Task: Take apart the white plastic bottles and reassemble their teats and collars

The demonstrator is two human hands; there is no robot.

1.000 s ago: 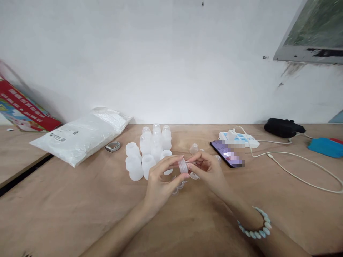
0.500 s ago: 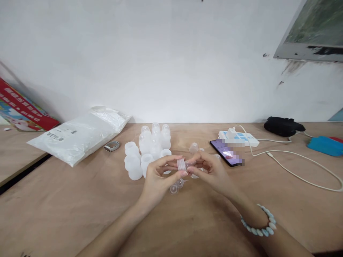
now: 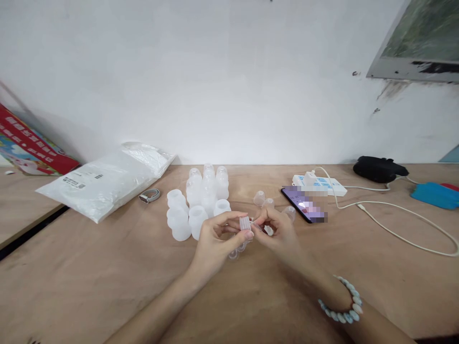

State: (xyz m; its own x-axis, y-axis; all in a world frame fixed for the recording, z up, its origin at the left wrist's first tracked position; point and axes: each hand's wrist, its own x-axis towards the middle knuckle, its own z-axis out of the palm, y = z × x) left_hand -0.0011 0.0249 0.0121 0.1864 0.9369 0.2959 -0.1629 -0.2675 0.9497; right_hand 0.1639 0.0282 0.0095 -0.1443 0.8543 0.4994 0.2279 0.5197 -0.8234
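Held between the thumb and fingers of my left hand (image 3: pixel 218 234) is a ribbed, translucent screw ring (image 3: pixel 245 223). At the ring's right side, my right hand (image 3: pixel 278 230) pinches a small clear piece that looks like a silicone bottle nipple (image 3: pixel 254 224); the fingers partly cover it. Below the hands, clear nipples (image 3: pixel 234 254) lie on the table, partly hidden by my left hand. Left of the hands stand several open white bottles (image 3: pixel 180 227). Behind them are bottles with clear domed caps (image 3: pixel 208 184). Loose clear caps (image 3: pixel 259 198) rest beyond my right hand.
On the wooden table (image 3: pixel 107 277), a white plastic parcel (image 3: pixel 107 179) and a grey wristband (image 3: pixel 149 195) lie to the left. A phone (image 3: pixel 301 205), a power strip (image 3: pixel 332 186), a white cable (image 3: pixel 405 205) and a black case (image 3: pixel 380 168) occupy the right.
Both hands have shifted slightly, the ring moving a little right. My right fingers have drawn in against the ring's side, and the caps behind that hand show more.
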